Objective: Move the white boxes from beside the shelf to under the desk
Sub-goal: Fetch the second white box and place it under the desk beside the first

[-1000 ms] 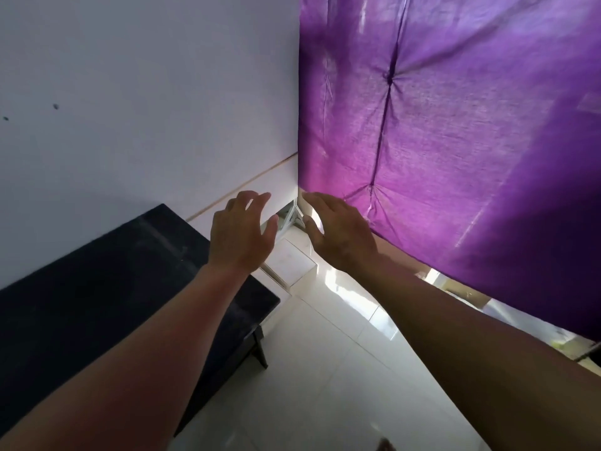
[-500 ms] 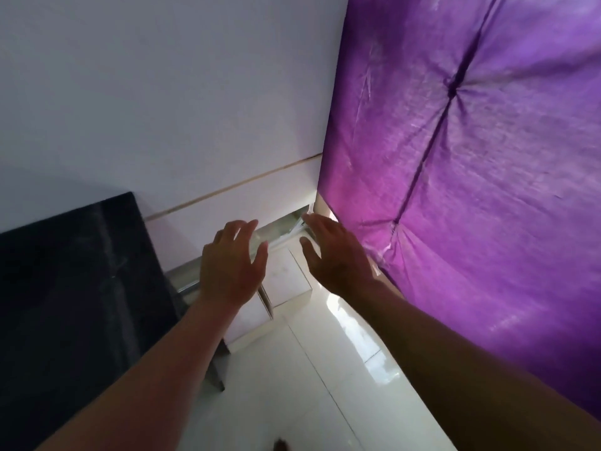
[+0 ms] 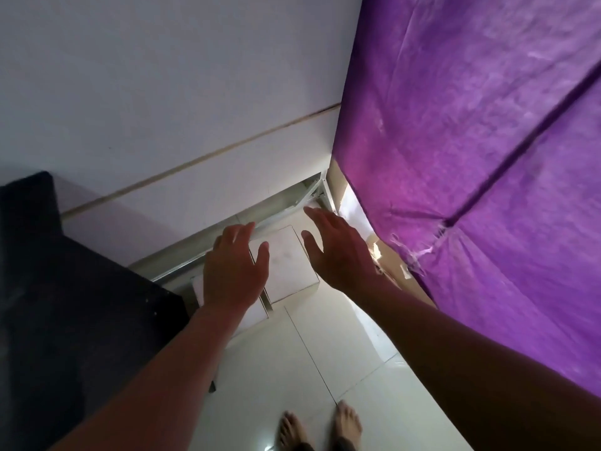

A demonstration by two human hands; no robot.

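A: Two white boxes (image 3: 286, 262) on floor, side by side, touching, near wall (image 3: 162, 92), just beside purple-covered shelf (image 3: 471, 157). Not yet under black desk (image 3: 65, 288).

B: Hands?

A: Left hand (image 3: 232, 271) above the left box, fingers spread and relaxed, gripping nothing. Right hand (image 3: 338, 249) above and beside the right box, fingers also spread, holding nothing. Cannot tell contact with box tops; probably none.

B: Step?

A: Likely reaching down for first pickup. Task near start by the look of it.

B: Risks?

A: Several. Smooth box faces plus squeeze from two open palms: slip likely if pressure uneven. Grabbing both at once: one could slide out and drop on tile floor (image 3: 325, 369). Bare feet (image 3: 320, 424) directly below carry path, so dropped box lands on toes. Tight gap by shelf: right knuckles may snag purple cover or torn edge. Metal frame (image 3: 292, 206) behind boxes could catch fingertips. Desk corner close to left forearm, bump possible on swing.

B: Weight?

A: Unknown, contents hidden.

B: Labels, brands, text?

A: None readable. Box tops plain white, faint smudges only. Nothing legible on cover, desk or wall.
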